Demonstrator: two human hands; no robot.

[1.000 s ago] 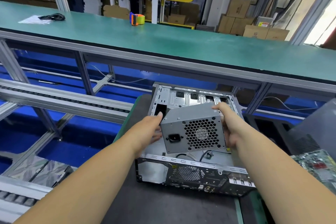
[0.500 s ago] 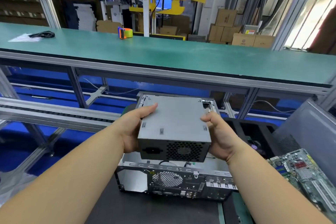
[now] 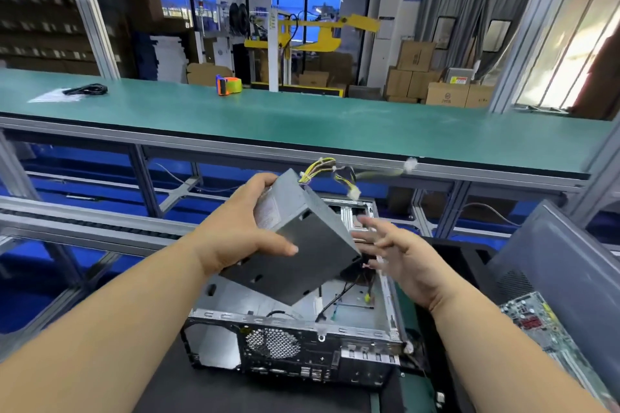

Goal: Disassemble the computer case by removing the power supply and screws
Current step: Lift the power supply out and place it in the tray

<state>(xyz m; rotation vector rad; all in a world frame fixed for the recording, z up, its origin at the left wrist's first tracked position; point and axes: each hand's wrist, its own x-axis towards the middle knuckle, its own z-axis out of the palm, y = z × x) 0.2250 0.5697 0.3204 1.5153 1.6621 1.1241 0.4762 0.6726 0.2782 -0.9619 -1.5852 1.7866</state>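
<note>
Lifting the PSU clear is the step in hand. Green counter (image 3: 335, 124) runs across the far side; your dark work counter (image 3: 235, 389) carries the computer case (image 3: 295, 339), which lies open on its side near the middle, rear panel facing you. Gray side panel (image 3: 563, 265) leans at the right edge, with a motherboard (image 3: 536, 322) in front of it. Power supply (image 3: 302, 238) is tilted in the air above the case, out of its bay, and its yellow cable bundle (image 3: 332, 171) trails up and to the right. Your left hand (image 3: 241, 235) has the grip: fingers over the top corner, thumb pressed on the dark face. Your right hand (image 3: 399, 255) is spread and relaxed just beside the lower right corner, holding nothing; contact is blurred, can't tell. PSU removal looks done. Next move likely calls for setting the unit down clear of the case, minding the loose cables, then going for the remaining screws.
</note>
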